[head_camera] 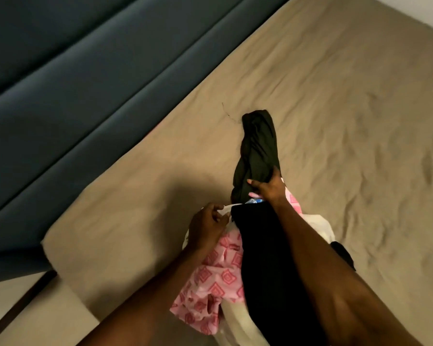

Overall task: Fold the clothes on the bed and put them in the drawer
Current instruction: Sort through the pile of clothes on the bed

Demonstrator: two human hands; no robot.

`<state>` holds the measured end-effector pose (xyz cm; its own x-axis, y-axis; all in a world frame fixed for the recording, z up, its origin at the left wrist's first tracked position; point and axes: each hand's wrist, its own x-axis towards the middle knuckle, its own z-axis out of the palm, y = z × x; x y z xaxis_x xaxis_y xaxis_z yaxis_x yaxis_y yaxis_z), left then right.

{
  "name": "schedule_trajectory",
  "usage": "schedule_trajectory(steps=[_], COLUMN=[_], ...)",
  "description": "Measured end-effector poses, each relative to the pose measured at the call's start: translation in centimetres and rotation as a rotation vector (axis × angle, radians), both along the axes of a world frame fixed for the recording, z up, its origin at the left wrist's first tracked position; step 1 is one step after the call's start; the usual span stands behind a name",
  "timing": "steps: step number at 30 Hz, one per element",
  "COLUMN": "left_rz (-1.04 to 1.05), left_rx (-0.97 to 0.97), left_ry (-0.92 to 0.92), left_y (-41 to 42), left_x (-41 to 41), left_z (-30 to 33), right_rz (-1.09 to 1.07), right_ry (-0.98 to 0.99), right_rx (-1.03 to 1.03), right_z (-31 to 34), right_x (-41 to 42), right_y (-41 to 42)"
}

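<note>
Black cloth [258, 146], twisted and bunched, lies out on the bed [335, 96] ahead of a loose pile: a pink patterned garment [215, 283], a white piece [235, 318] and another black garment [268, 258], all unfolded near the mattress corner. No drawer in view.

Risks, as judged: lifting the twisted black cloth could drag the pile with it, since its near end runs into the heap; the pile sits close to the mattress edge, so a tug could spill pieces to the floor.

Right hand [269, 187]: fingers curled, gripping the near end of the black cloth. Left hand [208, 228]: fingers curled, pinching a white edge [226, 208] at the pile's side.
</note>
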<state>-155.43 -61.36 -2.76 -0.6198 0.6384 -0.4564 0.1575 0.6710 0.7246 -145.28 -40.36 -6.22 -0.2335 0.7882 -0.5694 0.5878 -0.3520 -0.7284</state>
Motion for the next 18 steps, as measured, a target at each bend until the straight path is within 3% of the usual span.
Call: schedule_trajectory(steps=[4, 7, 13, 18], left_rz=[0.052, 0.101, 0.111, 0.091], left_rx=[-0.003, 0.003, 0.022, 0.220], left_ry=[0.069, 0.001, -0.100, -0.317], left_y=[1.0, 1.1, 3.4, 7.3], left_x=[-1.6, -1.9, -3.7, -5.2], left_z=[-3.3, -5.0, -4.1, 0.4], right_rz=[0.074, 0.166, 0.225, 0.329], right_ry=[-0.106, -0.099, 0.274, 0.466], right_rx=[-0.009, -0.076, -0.039, 0.041], right_z=[-2.3, -4.0, 0.3, 5.6], right_x=[-3.9, -5.4, -5.9, -6.2], right_y=[1.4, 1.2, 0.1, -0.8])
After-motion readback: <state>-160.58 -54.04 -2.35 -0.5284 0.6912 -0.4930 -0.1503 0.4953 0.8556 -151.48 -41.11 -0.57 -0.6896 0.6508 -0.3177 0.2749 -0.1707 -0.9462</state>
